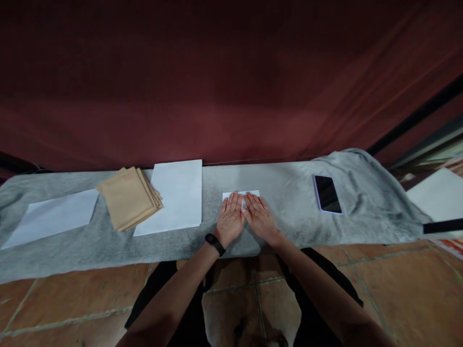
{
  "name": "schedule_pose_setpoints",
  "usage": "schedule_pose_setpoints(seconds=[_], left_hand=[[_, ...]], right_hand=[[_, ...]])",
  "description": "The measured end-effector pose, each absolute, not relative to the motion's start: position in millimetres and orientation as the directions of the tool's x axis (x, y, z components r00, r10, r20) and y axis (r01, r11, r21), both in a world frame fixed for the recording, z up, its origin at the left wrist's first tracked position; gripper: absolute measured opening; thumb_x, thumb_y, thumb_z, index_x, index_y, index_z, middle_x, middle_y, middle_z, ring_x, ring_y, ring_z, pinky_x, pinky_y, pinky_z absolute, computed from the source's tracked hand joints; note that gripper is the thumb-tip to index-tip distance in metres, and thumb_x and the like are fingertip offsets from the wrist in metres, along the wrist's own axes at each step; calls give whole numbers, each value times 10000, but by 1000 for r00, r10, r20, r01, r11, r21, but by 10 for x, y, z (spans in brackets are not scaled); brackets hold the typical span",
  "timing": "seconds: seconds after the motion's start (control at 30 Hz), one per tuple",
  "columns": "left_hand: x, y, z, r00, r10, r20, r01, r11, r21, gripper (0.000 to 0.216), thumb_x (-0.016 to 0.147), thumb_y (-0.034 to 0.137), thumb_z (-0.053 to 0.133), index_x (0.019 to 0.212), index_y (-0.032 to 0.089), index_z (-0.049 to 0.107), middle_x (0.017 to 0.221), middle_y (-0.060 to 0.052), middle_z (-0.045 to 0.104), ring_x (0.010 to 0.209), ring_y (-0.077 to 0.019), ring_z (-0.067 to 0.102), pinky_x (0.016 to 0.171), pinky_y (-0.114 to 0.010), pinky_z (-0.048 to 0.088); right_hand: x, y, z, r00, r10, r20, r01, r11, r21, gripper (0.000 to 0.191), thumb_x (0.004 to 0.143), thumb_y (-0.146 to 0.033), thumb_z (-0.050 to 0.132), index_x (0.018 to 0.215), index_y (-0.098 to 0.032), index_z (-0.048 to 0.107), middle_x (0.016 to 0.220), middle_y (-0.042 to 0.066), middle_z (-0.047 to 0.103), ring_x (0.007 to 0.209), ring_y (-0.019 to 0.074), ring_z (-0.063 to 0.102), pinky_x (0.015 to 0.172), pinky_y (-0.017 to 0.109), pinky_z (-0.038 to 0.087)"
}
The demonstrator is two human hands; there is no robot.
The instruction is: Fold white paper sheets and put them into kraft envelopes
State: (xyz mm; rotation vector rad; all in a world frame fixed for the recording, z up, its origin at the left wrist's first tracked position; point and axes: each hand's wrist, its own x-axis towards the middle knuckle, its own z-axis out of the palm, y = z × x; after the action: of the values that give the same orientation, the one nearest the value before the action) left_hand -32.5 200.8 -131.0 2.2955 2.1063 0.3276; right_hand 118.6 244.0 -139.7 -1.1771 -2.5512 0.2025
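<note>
A small folded white paper [251, 193] lies on the grey cloth-covered table [282, 193] in front of me. My left hand [230, 219], with a black band on its wrist, lies flat on the paper with fingers stretched out. My right hand [261, 218] lies flat beside it, fingers also extended, covering the paper's near part. The two hands touch at the inner edges. Only the paper's far edge shows beyond my fingertips.
A stack of white sheets [175, 195] lies to the left, with a pile of tan envelopes [127, 196] overlapping it. Another white sheet [54, 216] lies at the far left. A dark phone [327, 193] rests face up at the right. A red curtain hangs behind the table.
</note>
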Motion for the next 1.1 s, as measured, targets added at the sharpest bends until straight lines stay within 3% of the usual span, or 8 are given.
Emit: schedule_pose_setpoints(seconds=[0.3, 0.53, 0.77, 1.1], left_hand=[[-482, 1885, -1375, -33, 972, 231, 988, -3, 153, 610, 1040, 325, 309, 1591, 62, 312, 1639, -188, 367, 1557, -279, 280, 1252, -499, 283], [-434, 1919, -1287, -106, 980, 169, 987, 83, 141, 604, 1006, 276, 349, 1565, 50, 364, 1598, -222, 422, 1535, -307, 329, 1242, -552, 275], [-130, 1988, -1259, 115, 977, 178, 973, -146, 176, 553, 1048, 281, 293, 1562, 106, 396, 1627, -135, 412, 1542, -255, 322, 1256, -497, 300], [-305, 2039, -1320, 42, 981, 190, 991, -66, 119, 583, 1075, 375, 297, 1583, 95, 351, 1640, -150, 377, 1546, -258, 311, 1261, -473, 286]], right_hand=[[1353, 2429, -1478, -499, 831, 244, 803, 550, -230, 615, 1088, -422, 273, 1593, -79, 345, 1634, 167, 370, 1525, 281, 352, 1254, 516, 249], [1411, 2448, -1474, -504, 834, 225, 813, 546, -201, 599, 1084, -413, 298, 1579, -86, 379, 1636, 155, 373, 1508, 281, 385, 1253, 487, 255], [1387, 2414, -1496, -492, 830, 263, 807, 548, -221, 559, 1077, -330, 308, 1574, -87, 388, 1634, 149, 380, 1524, 273, 355, 1254, 497, 252], [1493, 2497, -1423, -549, 813, 195, 787, 581, -207, 549, 1065, -323, 361, 1562, -95, 412, 1638, 127, 385, 1504, 279, 389, 1257, 477, 262]])
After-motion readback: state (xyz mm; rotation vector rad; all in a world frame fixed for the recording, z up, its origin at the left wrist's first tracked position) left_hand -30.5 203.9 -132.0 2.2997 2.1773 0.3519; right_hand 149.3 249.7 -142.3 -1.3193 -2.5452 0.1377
